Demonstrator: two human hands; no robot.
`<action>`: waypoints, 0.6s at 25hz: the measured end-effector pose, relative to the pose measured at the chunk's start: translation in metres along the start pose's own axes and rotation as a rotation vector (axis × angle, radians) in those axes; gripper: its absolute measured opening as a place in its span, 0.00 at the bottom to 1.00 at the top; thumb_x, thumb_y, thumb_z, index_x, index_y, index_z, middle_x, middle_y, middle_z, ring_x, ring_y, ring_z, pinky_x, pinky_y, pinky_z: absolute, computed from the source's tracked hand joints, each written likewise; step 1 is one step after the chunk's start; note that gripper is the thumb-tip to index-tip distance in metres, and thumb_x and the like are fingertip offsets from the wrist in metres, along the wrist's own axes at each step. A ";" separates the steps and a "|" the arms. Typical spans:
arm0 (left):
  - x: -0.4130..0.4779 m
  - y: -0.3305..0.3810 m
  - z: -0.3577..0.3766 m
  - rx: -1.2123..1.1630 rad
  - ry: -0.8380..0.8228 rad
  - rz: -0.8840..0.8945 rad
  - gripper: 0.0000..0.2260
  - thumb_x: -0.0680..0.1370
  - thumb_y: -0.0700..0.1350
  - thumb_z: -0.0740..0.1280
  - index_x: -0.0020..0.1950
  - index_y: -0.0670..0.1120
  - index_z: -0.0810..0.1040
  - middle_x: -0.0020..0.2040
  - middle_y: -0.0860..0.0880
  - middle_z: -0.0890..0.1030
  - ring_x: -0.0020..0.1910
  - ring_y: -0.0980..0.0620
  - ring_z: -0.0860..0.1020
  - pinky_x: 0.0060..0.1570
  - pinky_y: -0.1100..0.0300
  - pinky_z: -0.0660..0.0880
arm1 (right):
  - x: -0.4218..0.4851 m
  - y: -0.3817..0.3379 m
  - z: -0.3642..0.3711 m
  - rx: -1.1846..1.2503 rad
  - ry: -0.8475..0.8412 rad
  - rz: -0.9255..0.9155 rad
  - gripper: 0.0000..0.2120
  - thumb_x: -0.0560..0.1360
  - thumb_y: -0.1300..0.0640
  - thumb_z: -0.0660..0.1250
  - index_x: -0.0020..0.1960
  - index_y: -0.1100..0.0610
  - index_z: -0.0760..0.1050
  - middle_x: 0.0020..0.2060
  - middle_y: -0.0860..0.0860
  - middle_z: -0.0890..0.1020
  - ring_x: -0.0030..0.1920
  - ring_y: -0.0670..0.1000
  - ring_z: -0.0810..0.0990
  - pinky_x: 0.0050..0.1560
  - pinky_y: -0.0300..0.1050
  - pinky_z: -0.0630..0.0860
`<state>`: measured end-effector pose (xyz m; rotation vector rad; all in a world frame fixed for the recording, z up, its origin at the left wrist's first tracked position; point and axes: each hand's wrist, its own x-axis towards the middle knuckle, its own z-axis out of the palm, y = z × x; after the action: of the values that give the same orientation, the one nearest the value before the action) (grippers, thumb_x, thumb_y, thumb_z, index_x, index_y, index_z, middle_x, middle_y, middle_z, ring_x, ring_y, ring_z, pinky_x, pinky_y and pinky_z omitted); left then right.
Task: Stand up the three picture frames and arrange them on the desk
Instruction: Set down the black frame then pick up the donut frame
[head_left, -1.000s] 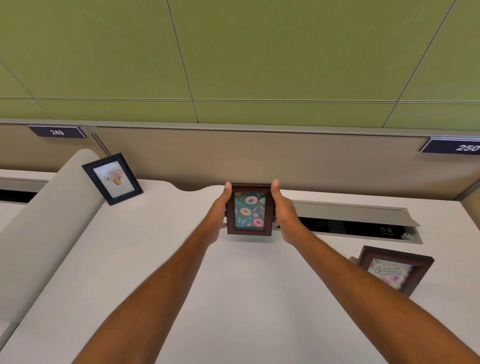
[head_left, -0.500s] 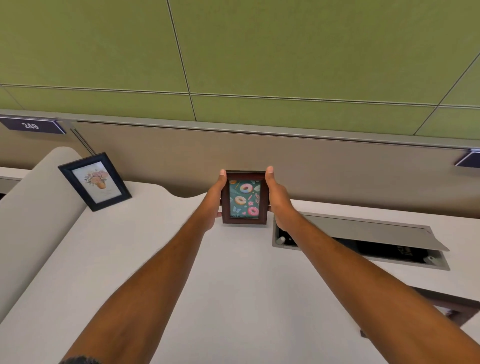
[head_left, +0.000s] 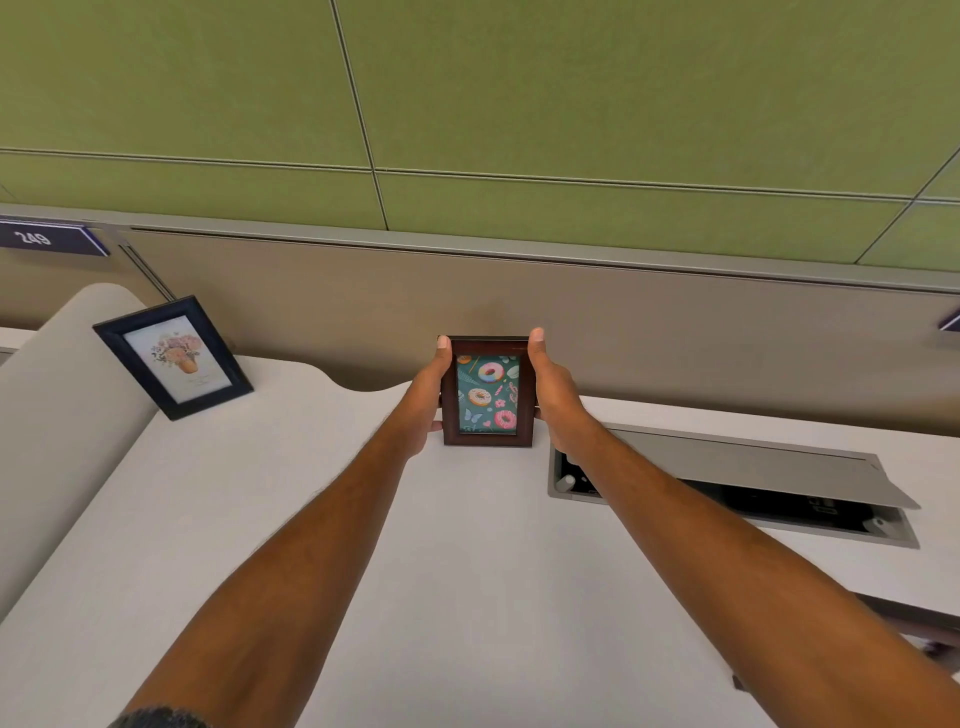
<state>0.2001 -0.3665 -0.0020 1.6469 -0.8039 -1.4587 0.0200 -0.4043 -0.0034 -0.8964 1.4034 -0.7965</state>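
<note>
1. Two hands meet at the centre of the picture, both on one brown frame (head_left: 487, 392) that shows a doughnut print on a teal ground.
2. The left hand (head_left: 423, 402) presses the frame's left edge, thumb up along the side; its other fingers go behind the frame and are hidden, so it is clamped on the frame.
3. The right hand (head_left: 556, 397) does the same on the right edge, thumb tip at the top corner, the rest of its fingers out of sight behind (again closed on the frame).
4. The brown frame stands upright in portrait, its bottom edge at the surface of the desk (head_left: 415, 545), near the back edge and in front of the beige partition (head_left: 675, 343); whether it fully rests there I cannot tell.
5. At left of centre, a dark blue frame (head_left: 174, 356) with a flower print stands tilted back, just beside the rounded grey divider (head_left: 57, 395) at the left edge; whether the two touch I cannot tell.
6. At the lower right edge of the picture, a corner of a third frame (head_left: 914, 621) shows, mostly cut off and partly hidden by the right forearm.
7. Right of the brown frame, a cable hatch (head_left: 727, 478) in the desk is open, its grey lid raised.
8. A label reading 249 (head_left: 44, 239) sits at the upper left on the partition, below green wall panels (head_left: 519, 104).
</note>
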 end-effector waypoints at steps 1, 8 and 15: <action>-0.001 0.001 0.000 0.004 -0.002 0.001 0.26 0.80 0.76 0.54 0.59 0.60 0.80 0.55 0.58 0.84 0.55 0.57 0.82 0.62 0.45 0.74 | -0.001 0.000 0.000 -0.006 -0.003 -0.005 0.31 0.80 0.24 0.53 0.52 0.48 0.81 0.33 0.40 0.88 0.34 0.40 0.88 0.34 0.38 0.79; -0.025 -0.012 0.007 0.111 0.414 0.151 0.21 0.88 0.61 0.58 0.62 0.46 0.79 0.54 0.50 0.83 0.56 0.47 0.82 0.51 0.56 0.76 | -0.025 0.001 -0.008 -0.042 0.053 -0.121 0.30 0.83 0.30 0.58 0.57 0.57 0.78 0.44 0.46 0.87 0.36 0.38 0.87 0.26 0.26 0.74; -0.099 -0.023 0.013 0.441 0.681 0.526 0.10 0.87 0.47 0.64 0.60 0.44 0.82 0.57 0.46 0.86 0.59 0.45 0.82 0.55 0.49 0.81 | -0.089 0.005 -0.034 -0.082 0.193 -0.225 0.21 0.84 0.34 0.62 0.43 0.50 0.72 0.39 0.44 0.78 0.39 0.44 0.76 0.36 0.41 0.70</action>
<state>0.1721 -0.2719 0.0266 1.8841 -1.0797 -0.3216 -0.0166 -0.3252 0.0347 -1.0768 1.5285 -1.0234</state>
